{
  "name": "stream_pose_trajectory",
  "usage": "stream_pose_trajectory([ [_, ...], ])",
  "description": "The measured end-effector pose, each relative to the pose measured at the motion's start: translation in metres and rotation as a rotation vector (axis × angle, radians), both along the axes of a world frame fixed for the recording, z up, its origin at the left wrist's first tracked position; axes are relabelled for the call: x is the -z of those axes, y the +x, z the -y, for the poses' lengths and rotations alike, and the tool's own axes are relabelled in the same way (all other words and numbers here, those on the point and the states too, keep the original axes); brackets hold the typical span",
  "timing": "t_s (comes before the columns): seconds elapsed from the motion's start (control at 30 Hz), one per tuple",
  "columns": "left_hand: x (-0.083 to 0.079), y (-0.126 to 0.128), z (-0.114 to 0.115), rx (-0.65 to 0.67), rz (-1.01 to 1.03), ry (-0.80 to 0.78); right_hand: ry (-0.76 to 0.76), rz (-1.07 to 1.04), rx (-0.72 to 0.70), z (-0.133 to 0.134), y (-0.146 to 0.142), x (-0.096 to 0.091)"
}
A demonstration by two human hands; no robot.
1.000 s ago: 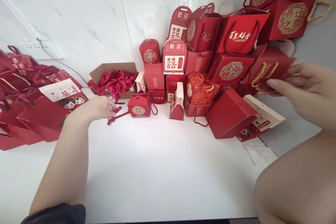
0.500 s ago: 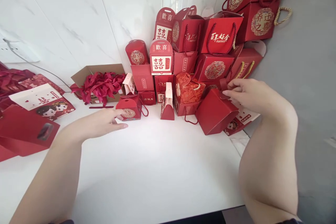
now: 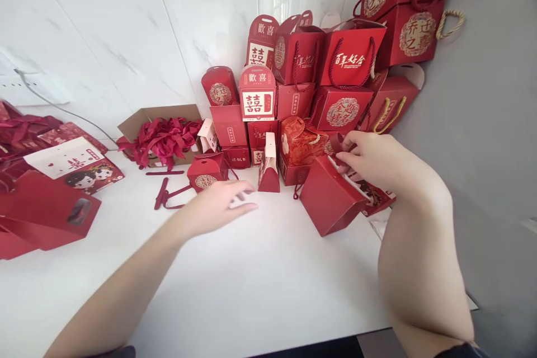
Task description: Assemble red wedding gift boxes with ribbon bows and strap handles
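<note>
My right hand (image 3: pixel 373 159) pinches the top edge of a plain red box (image 3: pixel 329 198) that leans tilted on the white table (image 3: pixel 251 279), in front of a stack of red gift boxes. My left hand (image 3: pixel 218 207) hovers over the table with fingers stretched out and holds nothing. It is just in front of a small red box with a round emblem (image 3: pixel 207 170) and a narrow red-and-white box (image 3: pixel 268 165). A loose red ribbon (image 3: pixel 165 193) lies to its left.
Red gift boxes and bags (image 3: pixel 335 67) are piled against the tiled wall and the grey side wall. A cardboard box of red ribbons (image 3: pixel 161 134) sits at the back left. Flat red bags (image 3: pixel 50 207) and a printed card (image 3: pixel 79 165) lie at the left edge.
My left hand let go of the ribbon and moved right across the table. My right hand came down from the stack, took the plain red box and pulled it left and nearer.
</note>
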State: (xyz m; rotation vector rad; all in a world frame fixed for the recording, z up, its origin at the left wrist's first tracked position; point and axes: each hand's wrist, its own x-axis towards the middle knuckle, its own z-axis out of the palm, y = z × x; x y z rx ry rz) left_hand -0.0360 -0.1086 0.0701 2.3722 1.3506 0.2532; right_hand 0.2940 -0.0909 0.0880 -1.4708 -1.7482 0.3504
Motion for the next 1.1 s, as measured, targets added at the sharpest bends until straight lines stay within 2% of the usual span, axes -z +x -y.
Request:
stream_pose_trajectory([
  [0.1,0.012,0.047,0.016,0.109,0.198,0.059,-0.158,0.107,-0.005,0.011,-0.013,-0.004],
  [0.17,0.017,0.071,0.023,0.136,0.236,0.093,-0.141,0.103,-0.066,0.019,-0.025,-0.011],
  [0.23,0.018,0.086,0.026,0.113,0.228,0.087,-0.125,0.119,-0.141,0.026,-0.036,-0.017],
  [0.3,0.016,0.091,0.024,0.085,0.235,0.074,-0.15,0.134,-0.175,0.031,-0.042,-0.021],
  [0.47,0.017,0.083,0.021,0.138,0.268,0.07,-0.224,0.043,-0.27,0.031,-0.05,-0.019],
  [0.53,0.023,0.084,0.026,0.093,0.288,0.082,-0.215,0.032,-0.3,0.032,-0.056,-0.017],
  [0.63,0.032,0.089,0.033,0.022,0.347,0.192,-0.164,0.12,-0.288,0.037,-0.065,-0.016],
  [0.73,0.031,0.086,0.028,0.118,0.381,0.257,-0.101,0.18,-0.324,0.042,-0.067,-0.02],
  [0.8,0.024,0.074,0.019,0.287,0.411,0.215,-0.069,0.145,-0.379,0.044,-0.065,-0.023],
  [0.9,0.008,0.052,0.006,0.509,0.441,0.059,-0.055,0.103,-0.475,0.046,-0.06,-0.028],
  [1.0,-0.01,0.036,0.002,0.551,0.352,-0.126,-0.083,0.175,-0.625,0.047,-0.059,-0.031],
  [1.1,-0.024,0.026,0.004,0.525,0.22,-0.166,-0.12,0.268,-0.727,0.047,-0.058,-0.031],
])
